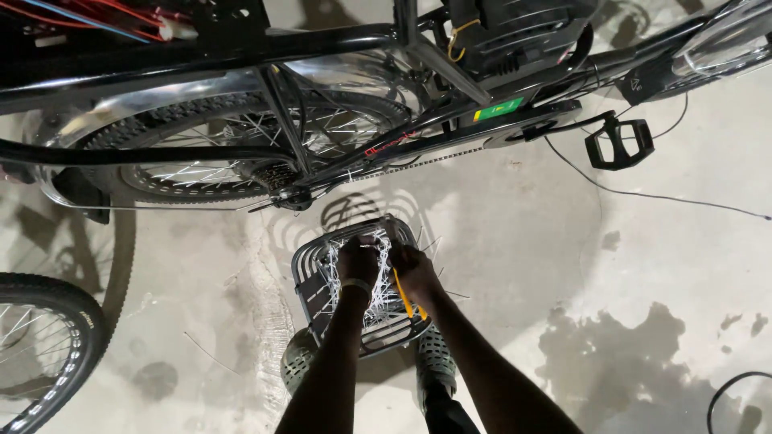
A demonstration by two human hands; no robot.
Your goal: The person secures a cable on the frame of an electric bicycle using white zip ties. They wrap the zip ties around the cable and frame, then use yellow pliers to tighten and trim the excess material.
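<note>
View from above of a person's two bare arms reaching down to a dark wire basket point(308, 273) that sits on a stained concrete floor point(563, 265), just above the person's two perforated shoes point(437, 362). The basket is full of thin white ties point(378, 301). The left hand point(359, 261) is curled, fingers bent down into the ties near the basket's far edge; a pale band circles its wrist. The right hand point(412, 269), just beside it, is also closed and grips a yellow tool point(404, 296) that slants back along the wrist. Beyond the basket stands a black bicycle point(338, 104), its rear wheel point(241, 149), chain and a pedal point(619, 143) visible.
</note>
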